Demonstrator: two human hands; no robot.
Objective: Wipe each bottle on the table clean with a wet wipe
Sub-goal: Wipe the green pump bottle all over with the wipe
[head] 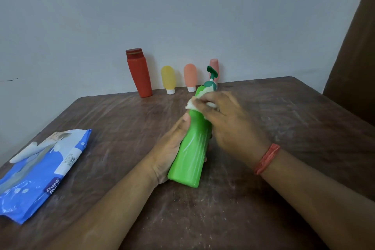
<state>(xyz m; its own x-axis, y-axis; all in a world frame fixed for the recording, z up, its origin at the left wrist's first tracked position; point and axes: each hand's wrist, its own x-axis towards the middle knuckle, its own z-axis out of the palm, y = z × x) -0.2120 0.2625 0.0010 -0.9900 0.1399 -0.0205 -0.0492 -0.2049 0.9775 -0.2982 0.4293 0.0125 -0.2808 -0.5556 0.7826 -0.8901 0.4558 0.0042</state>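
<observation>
A bright green pump bottle (190,152) is held tilted over the middle of the table, its dark green pump head pointing away from me. My left hand (170,146) grips the bottle's lower body from the left. My right hand (227,124) holds a white wet wipe (192,105) wrapped around the bottle's shoulder and neck. Against the wall stand a red bottle (140,75), a yellow tube (168,79), an orange tube (190,77) and a pink tube (214,65) partly hidden behind the pump.
A blue wet-wipe pack (38,172) lies at the table's left edge. The brown wooden table (284,119) is scuffed with whitish marks. A dark brown curtain (357,50) hangs at the right. The wall stands right behind the row of bottles.
</observation>
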